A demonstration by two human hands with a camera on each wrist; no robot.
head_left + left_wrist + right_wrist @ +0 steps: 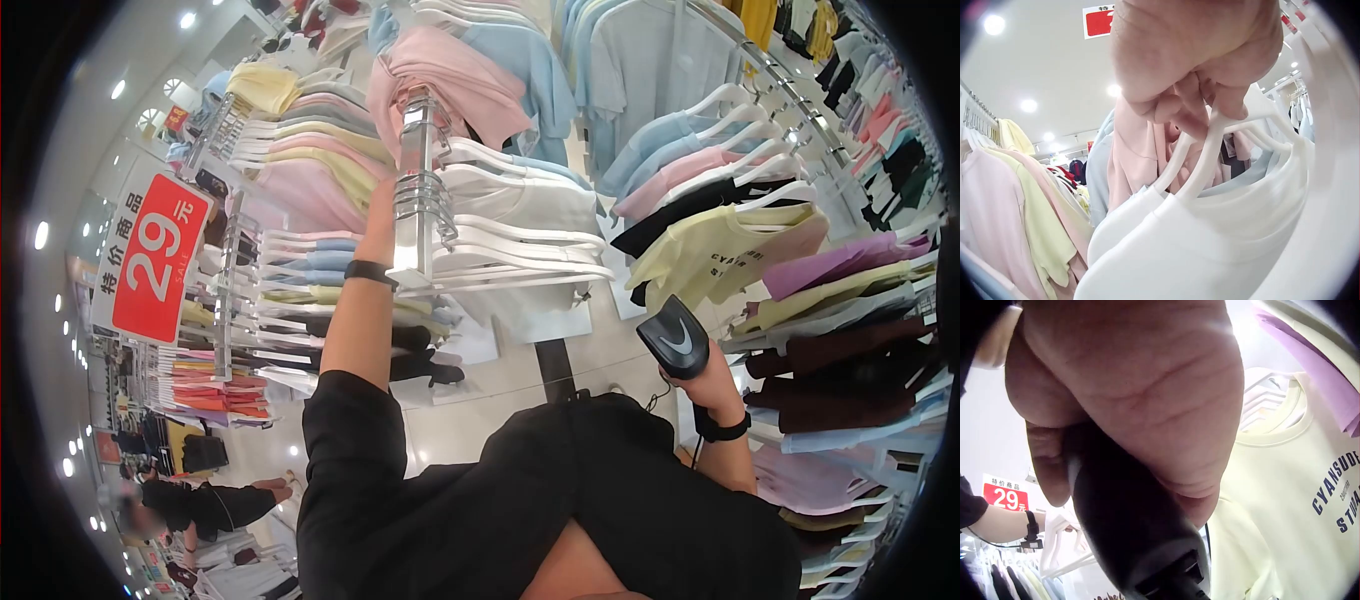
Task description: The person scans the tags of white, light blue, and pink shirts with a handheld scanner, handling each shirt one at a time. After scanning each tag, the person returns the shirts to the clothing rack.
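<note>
In the left wrist view my left hand (1197,53) curls its fingers at the necks of white plastic hangers (1207,156), which carry white shirts (1166,253). The head view shows the left arm reaching up behind the end of a chrome rail (424,180), with most of that hand hidden. My right hand (709,378) grips a black handheld barcode scanner (672,338), low on the right. Its handle (1125,506) lies in the palm in the right wrist view. A pale yellow printed shirt (1297,481) hangs just beyond that hand.
A red 29 price sign (160,258) stands at the left. Racks of pastel clothes line both sides, with a pink garment (450,85) draped over the middle rail. A person in black (215,505) is at the lower left. Tiled floor (480,390) shows between the racks.
</note>
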